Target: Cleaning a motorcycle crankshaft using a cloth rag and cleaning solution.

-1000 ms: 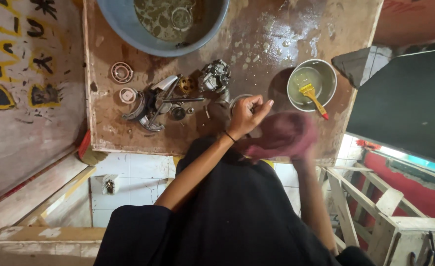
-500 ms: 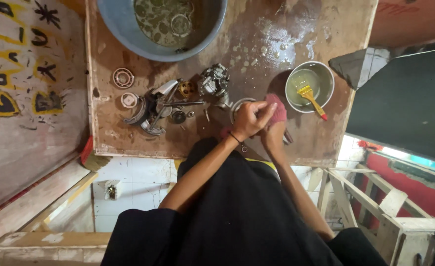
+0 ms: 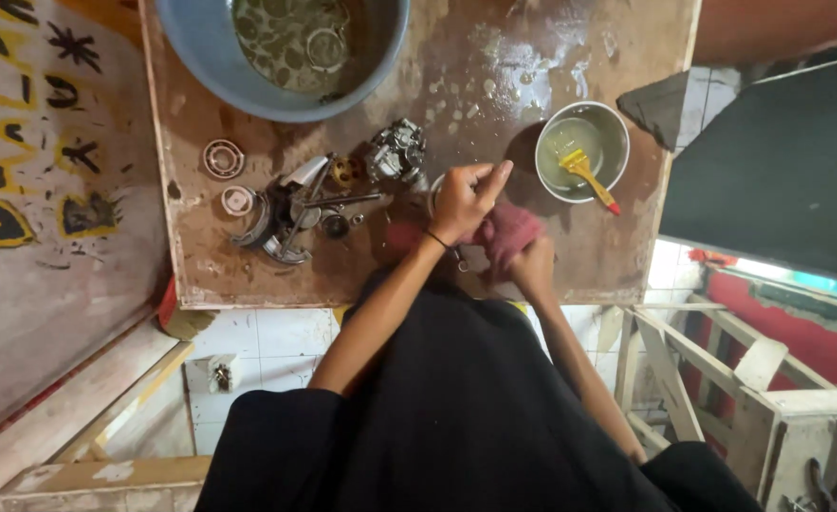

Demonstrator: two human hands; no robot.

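Hands meet at centre frame: left hand [image 3: 464, 197] and right hand [image 3: 532, 268] both clamped on a red rag [image 3: 505, 235] above the wet tabletop [image 3: 494, 57]. Soft and limp, it likely bunches easily; gripping a gathered fold suits.

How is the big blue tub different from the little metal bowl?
The blue tub is much bigger than the metal bowl. The tub holds murky liquid with round parts in it; the bowl holds a yellow brush. The tub hangs past the table edge; the bowl sits fully on it. Both are round.
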